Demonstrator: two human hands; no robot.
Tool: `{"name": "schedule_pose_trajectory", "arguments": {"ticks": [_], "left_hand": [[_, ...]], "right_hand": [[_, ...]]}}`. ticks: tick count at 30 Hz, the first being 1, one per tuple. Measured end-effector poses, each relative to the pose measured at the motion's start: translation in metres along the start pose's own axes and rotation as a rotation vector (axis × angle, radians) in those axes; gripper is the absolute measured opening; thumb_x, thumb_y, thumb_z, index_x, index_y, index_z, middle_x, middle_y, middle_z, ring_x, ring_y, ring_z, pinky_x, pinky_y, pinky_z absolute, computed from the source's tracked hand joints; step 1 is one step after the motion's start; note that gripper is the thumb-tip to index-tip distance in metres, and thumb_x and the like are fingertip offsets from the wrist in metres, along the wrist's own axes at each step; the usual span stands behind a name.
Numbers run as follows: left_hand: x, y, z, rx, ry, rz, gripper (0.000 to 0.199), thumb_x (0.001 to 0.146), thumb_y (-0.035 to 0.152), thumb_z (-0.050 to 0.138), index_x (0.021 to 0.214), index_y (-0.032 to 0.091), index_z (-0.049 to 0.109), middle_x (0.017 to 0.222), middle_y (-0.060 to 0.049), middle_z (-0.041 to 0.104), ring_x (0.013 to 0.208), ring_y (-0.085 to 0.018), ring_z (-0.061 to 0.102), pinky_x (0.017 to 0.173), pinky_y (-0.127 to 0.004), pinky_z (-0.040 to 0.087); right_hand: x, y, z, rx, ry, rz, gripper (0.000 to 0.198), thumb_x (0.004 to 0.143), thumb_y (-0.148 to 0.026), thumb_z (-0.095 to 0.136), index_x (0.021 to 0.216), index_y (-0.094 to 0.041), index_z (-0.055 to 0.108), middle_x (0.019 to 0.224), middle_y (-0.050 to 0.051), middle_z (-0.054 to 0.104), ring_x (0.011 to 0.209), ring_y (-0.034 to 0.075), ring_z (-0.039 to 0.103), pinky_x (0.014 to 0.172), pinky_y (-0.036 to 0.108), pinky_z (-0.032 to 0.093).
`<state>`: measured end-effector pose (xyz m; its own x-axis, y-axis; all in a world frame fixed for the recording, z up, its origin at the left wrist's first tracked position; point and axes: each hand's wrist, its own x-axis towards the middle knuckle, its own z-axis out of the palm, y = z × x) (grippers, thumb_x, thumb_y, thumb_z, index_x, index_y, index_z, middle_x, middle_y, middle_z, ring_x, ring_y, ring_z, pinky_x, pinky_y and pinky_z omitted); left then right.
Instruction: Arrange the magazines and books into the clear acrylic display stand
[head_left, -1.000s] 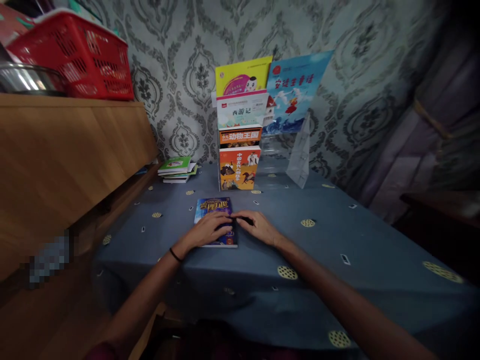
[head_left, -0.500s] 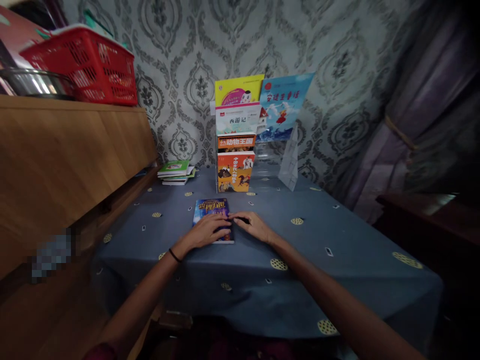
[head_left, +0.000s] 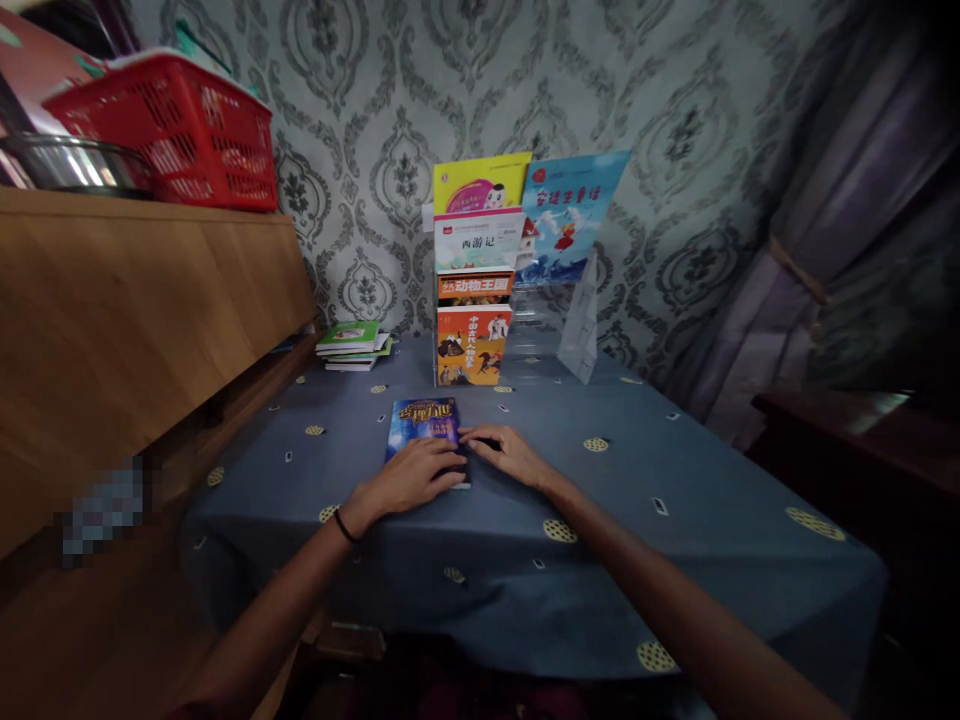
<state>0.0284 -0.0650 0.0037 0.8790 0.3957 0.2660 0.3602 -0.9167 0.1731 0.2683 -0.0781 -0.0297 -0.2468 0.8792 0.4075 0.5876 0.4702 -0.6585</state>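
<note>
A book (head_left: 412, 420) with a blue and purple cover and gold lettering lies flat on the table near its front edge. My left hand (head_left: 416, 474) rests palm down over the lower part of the cover, fingers stretched out and slightly spread. At the book's right edge is my right hand (head_left: 508, 455), its fingers bent with a gap between thumb and forefinger; the fingertips reach the edge. Whether they pinch the cover, I cannot make out. Behind the book, a clear display rack (head_left: 579, 335) holds several books, among them an orange book (head_left: 474, 345) and a blue book (head_left: 570, 215).
A patterned grey-blue cloth (head_left: 615, 500) covers the table. Several books are stacked in a pile (head_left: 351, 345) at the back left. On the wooden cabinet (head_left: 150, 290) at left stand a red basket (head_left: 180, 130) and a metal bowl (head_left: 75, 165). A curtain (head_left: 780, 260) hangs at right.
My left hand has slid slightly down the book, so more of the cover's lettering shows. The right hand stays at the book's right edge.
</note>
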Motion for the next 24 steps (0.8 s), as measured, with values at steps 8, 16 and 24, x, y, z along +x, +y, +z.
{"name": "schedule_pose_trajectory", "arguments": {"ticks": [8, 16, 24], "left_hand": [[-0.008, 0.004, 0.004, 0.037, 0.033, 0.057, 0.037, 0.105, 0.041, 0.043, 0.127, 0.022, 0.067, 0.132, -0.010, 0.066, 0.128, -0.024, 0.059, 0.110, -0.043, 0.046], [-0.021, 0.013, 0.008, 0.009, 0.094, 0.052, 0.033, 0.103, 0.037, 0.049, 0.129, 0.023, 0.065, 0.136, -0.010, 0.065, 0.129, -0.024, 0.060, 0.112, -0.048, 0.046], [-0.030, 0.001, 0.037, 0.117, 0.268, 0.124, 0.035, 0.101, 0.035, 0.053, 0.134, 0.031, 0.062, 0.135, -0.005, 0.068, 0.127, -0.024, 0.063, 0.112, -0.047, 0.049]], "right_hand": [[-0.001, -0.006, -0.001, -0.001, -0.020, 0.007, 0.026, 0.094, -0.031, 0.055, 0.106, -0.023, 0.077, 0.126, 0.008, 0.073, 0.116, 0.024, 0.069, 0.106, 0.045, 0.051], [-0.011, -0.015, 0.001, -0.121, -0.012, -0.020, 0.028, 0.095, -0.027, 0.055, 0.115, -0.021, 0.074, 0.129, 0.010, 0.071, 0.120, 0.025, 0.066, 0.107, 0.047, 0.049], [-0.036, -0.032, 0.008, -0.265, -0.024, -0.030, 0.038, 0.094, -0.030, 0.058, 0.129, -0.023, 0.069, 0.139, 0.012, 0.065, 0.132, 0.028, 0.058, 0.117, 0.053, 0.040]]}}
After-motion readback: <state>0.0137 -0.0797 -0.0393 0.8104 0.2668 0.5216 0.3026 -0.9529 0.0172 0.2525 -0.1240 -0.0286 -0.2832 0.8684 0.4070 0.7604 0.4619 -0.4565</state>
